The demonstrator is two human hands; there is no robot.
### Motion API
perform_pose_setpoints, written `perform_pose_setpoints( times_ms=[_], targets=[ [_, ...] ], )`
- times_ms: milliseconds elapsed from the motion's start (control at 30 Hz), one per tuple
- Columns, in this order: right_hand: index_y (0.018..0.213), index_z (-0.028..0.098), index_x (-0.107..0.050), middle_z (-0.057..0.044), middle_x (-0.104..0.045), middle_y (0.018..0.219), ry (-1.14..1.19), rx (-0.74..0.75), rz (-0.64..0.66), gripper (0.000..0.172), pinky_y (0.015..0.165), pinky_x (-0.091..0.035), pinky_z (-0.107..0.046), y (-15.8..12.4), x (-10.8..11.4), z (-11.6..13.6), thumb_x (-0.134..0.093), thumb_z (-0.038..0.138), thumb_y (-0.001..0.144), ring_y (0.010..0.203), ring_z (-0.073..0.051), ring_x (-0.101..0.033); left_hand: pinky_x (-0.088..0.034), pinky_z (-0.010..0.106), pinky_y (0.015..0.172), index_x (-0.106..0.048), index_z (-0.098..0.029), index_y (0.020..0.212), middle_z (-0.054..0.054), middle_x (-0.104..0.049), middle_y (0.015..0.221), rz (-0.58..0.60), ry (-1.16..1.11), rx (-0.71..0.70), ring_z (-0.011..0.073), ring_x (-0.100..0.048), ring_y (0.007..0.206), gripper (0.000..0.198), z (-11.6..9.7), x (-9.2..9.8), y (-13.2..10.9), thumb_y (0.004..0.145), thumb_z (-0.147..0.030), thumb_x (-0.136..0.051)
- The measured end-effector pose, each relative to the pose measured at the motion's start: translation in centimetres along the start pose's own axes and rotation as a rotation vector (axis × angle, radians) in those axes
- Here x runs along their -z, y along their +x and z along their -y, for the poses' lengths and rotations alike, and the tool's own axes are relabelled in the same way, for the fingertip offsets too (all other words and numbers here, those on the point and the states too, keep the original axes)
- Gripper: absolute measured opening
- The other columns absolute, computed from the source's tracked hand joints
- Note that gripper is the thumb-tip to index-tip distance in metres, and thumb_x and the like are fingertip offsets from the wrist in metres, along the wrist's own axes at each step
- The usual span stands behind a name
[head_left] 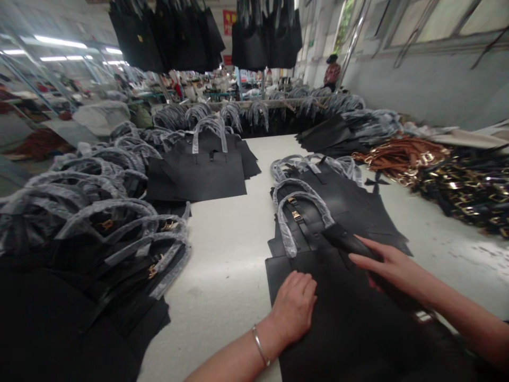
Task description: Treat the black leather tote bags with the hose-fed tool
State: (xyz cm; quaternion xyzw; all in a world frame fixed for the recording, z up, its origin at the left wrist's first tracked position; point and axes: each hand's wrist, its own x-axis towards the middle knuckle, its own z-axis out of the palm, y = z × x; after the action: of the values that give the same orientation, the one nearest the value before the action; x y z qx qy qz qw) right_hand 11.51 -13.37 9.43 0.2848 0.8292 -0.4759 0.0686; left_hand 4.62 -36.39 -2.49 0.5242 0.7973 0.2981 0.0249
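Note:
A black leather bag panel (338, 329) lies flat in front of me, its plastic-wrapped handle (304, 196) arching at the far end. My left hand (295, 305), with a silver bangle at the wrist, rests on the panel's left side. Its fingers are curled closed, and what may be under them is hidden. Over the panel, my right hand (382, 262) grips a wide black leather strap (345, 241) between thumb and fingers. A metal fitting (424, 317) shows below the right forearm. Behind the handle is a black tab with a gold buckle (296, 215).
More black panels with wrapped handles (350, 201) lie stacked beyond. Another stack of panels (199, 178) and heaped bag pieces (99, 254) fill the left. Brown straps (409, 156) and black straps with gold hardware (469, 185) pile up right. Finished-looking bags (266, 40) hang overhead.

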Motion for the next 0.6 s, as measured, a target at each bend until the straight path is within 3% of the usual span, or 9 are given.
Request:
perform_pose_setpoints(
  times_ms=[67, 167, 333, 433, 500, 600],
  targets=[
    [0.147, 0.015, -0.039, 0.003, -0.059, 0.046, 0.027, -0.058, 0.051, 0.083, 0.039, -0.046, -0.024, -0.7, 0.2, -0.1, -0.064, 0.054, 0.078, 0.041, -0.018, -0.059, -0.036, 0.047, 0.111, -0.049, -0.015, 0.130, 0.012, -0.049, 0.140, -0.062, 0.045, 0.155, 0.0266, -0.044, 0.127, 0.040, 0.2, -0.2, 0.1, 0.090, -0.018, -0.046],
    [0.148, 0.016, -0.037, 0.003, -0.061, 0.053, 0.036, -0.125, 0.151, 0.089, 0.037, -0.046, -0.023, -1.4, -0.1, -0.8, -0.068, 0.055, 0.074, 0.041, -0.017, -0.060, -0.039, 0.053, 0.106, -0.043, -0.013, 0.136, 0.014, -0.036, 0.150, -0.070, 0.074, 0.296, 0.0339, -0.038, 0.130, 0.059, 0.9, 0.3, 0.8, 0.082, -0.026, -0.061],
    [0.144, 0.020, -0.041, 0.003, -0.060, 0.064, 0.040, -0.162, 0.282, 0.080, 0.034, -0.046, -0.021, -1.2, -0.8, -1.8, -0.069, 0.055, 0.077, 0.040, -0.014, -0.059, -0.044, 0.049, 0.102, -0.038, -0.016, 0.141, 0.012, -0.038, 0.149, 0.051, 0.014, 0.296, 0.0351, -0.043, 0.124, 0.098, 3.0, 2.5, 3.0, 0.061, -0.055, -0.079],
    [0.140, 0.021, -0.046, 0.004, -0.057, 0.064, 0.061, -0.180, 0.343, 0.072, 0.033, -0.045, -0.020, -0.5, -1.1, -1.3, -0.067, 0.054, 0.080, 0.039, -0.013, -0.058, -0.045, 0.051, 0.100, -0.034, -0.020, 0.144, 0.011, -0.036, 0.150, 0.108, 0.014, 0.258, 0.0371, -0.043, 0.123, 0.110, 3.9, 3.1, 3.8, 0.053, -0.061, -0.082],
    [0.139, 0.020, -0.047, 0.003, -0.059, 0.066, 0.048, -0.153, 0.305, 0.070, 0.034, -0.046, -0.020, 0.0, -1.2, -0.6, -0.067, 0.052, 0.080, 0.040, -0.013, -0.059, -0.044, 0.052, 0.099, -0.032, -0.020, 0.144, 0.012, -0.034, 0.150, 0.099, 0.012, 0.269, 0.0381, -0.042, 0.125, 0.115, 4.1, 3.1, 3.8, 0.049, -0.062, -0.083],
    [0.144, 0.018, -0.041, 0.001, -0.062, 0.064, 0.022, -0.055, 0.101, 0.074, 0.039, -0.048, -0.022, 0.3, -1.1, 0.2, -0.065, 0.050, 0.082, 0.045, -0.016, -0.061, -0.045, 0.049, 0.100, -0.037, -0.018, 0.138, 0.015, -0.038, 0.145, -0.014, -0.026, 0.308, 0.0353, -0.042, 0.126, 0.109, 4.2, 2.6, 3.0, 0.049, -0.061, -0.084]
  ],
)
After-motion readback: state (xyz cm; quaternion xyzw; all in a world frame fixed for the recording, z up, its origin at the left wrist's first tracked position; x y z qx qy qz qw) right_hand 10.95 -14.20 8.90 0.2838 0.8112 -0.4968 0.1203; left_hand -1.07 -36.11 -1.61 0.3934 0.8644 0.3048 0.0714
